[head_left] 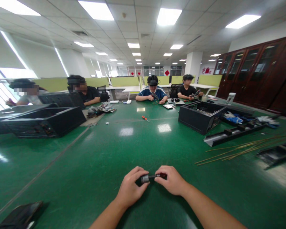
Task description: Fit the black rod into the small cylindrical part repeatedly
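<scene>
My left hand (132, 185) is closed around a short grey and black cylinder (145, 178), gripped between thumb and fingers. From its right end a thin dark shaft (152, 176) runs towards my right hand (172, 180). That hand pinches a slim black and dark-red piece (161, 175) in line with the shaft. Whether the two pieces are joined or only touching, I cannot tell. Both hands are low over the green table (105, 159). Farther off, an orange-handled screwdriver (145, 118) lies on the tabletop.
An open black computer case (197, 122) stands at right, near metal rails (235, 133) and thin brass-coloured rods (231, 152). Another case (66, 124) is at left, beside a pile of parts (100, 110). A dark flat object (21, 216) lies front left. Several people sit around the far side.
</scene>
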Tool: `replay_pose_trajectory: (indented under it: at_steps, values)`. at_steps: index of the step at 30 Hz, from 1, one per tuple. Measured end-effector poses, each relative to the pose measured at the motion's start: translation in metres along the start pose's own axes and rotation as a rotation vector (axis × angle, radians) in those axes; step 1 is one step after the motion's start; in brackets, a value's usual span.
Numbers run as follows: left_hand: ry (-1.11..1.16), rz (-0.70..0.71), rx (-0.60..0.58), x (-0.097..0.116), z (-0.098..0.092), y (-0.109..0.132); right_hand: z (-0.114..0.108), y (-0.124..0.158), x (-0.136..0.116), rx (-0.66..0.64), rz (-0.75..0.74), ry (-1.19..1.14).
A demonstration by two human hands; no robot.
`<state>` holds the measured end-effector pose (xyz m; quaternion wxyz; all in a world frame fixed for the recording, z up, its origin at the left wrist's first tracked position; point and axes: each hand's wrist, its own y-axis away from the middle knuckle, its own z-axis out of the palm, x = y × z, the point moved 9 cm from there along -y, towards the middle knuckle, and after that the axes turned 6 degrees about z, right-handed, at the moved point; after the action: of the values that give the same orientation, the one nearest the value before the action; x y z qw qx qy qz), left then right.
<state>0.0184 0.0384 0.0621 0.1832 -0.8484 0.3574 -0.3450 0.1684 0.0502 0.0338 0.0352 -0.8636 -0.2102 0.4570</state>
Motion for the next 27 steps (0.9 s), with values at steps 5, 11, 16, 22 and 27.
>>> replay_pose_trajectory:
  at_steps: [5, 11, 16, 22, 27]
  values:
    - [0.000, 0.004, 0.007, 0.0003, -0.0008, -0.0003, -0.0005, 0.0004, 0.0019, 0.003, 0.013, -0.002]
    - [-0.009, -0.008, -0.005, -0.0009, -0.0003, 0.0001, -0.0015, 0.0002, 0.0019, -0.006, 0.022, 0.004]
    - [-0.010, -0.008, -0.005, -0.0007, -0.0009, -0.0004, -0.0026, 0.0004, 0.0026, -0.008, 0.037, 0.000]
    - [-0.015, -0.011, -0.008, -0.0006, -0.0013, -0.0006, -0.0028, 0.0008, 0.0025, -0.007, 0.038, -0.007]
    - [-0.016, -0.005, 0.014, -0.0009, -0.0031, -0.0008, -0.0025, 0.0002, 0.0051, 0.002, 0.048, 0.004]
